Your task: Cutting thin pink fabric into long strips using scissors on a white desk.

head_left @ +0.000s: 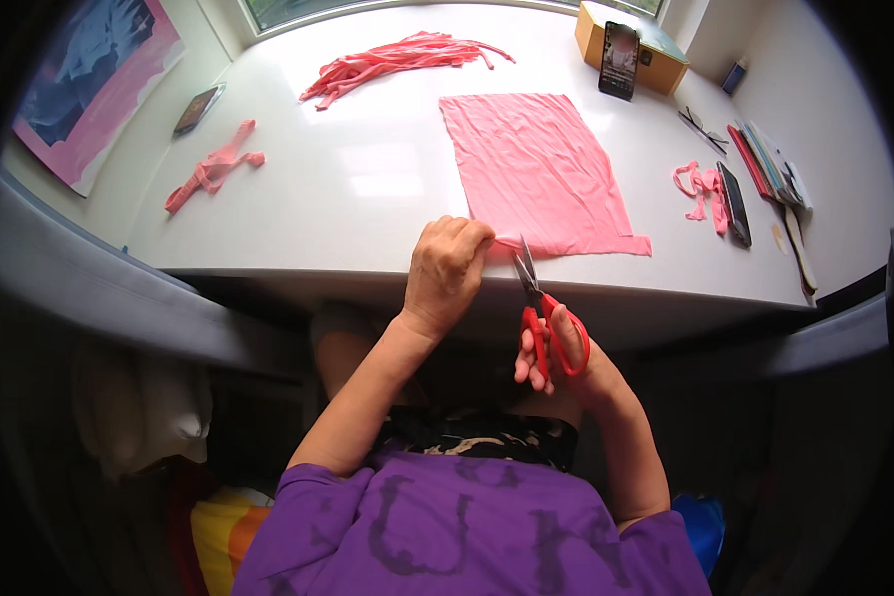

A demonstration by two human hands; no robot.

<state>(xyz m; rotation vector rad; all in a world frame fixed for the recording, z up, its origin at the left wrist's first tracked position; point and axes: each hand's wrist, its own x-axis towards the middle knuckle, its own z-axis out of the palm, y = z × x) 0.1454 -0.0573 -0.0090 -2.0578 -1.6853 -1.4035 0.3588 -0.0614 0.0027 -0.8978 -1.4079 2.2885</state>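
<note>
A wrinkled sheet of pink stretchy fabric [536, 167] lies on the white table, close to its front edge. My left hand [449, 261] pinches the near left corner of the fabric between thumb and fingers. In my right hand [559, 350] is a pair of red-handled scissors [577, 339], thumb and fingers through the loops. The blades are spread and point away from me at the fabric's near edge; whether they touch it I cannot tell. Along that edge, a narrow strip [635, 245] sticks out past the right side of the sheet.
Pink fabric strips [410, 63] lie bundled at the back, with more scraps [212, 170] at left and a small tangle [704, 195] beside a dark phone [734, 205]. Another phone [618, 61] leans on a box [659, 67]. Eyeglasses [704, 132] and notebooks [771, 164] sit at right.
</note>
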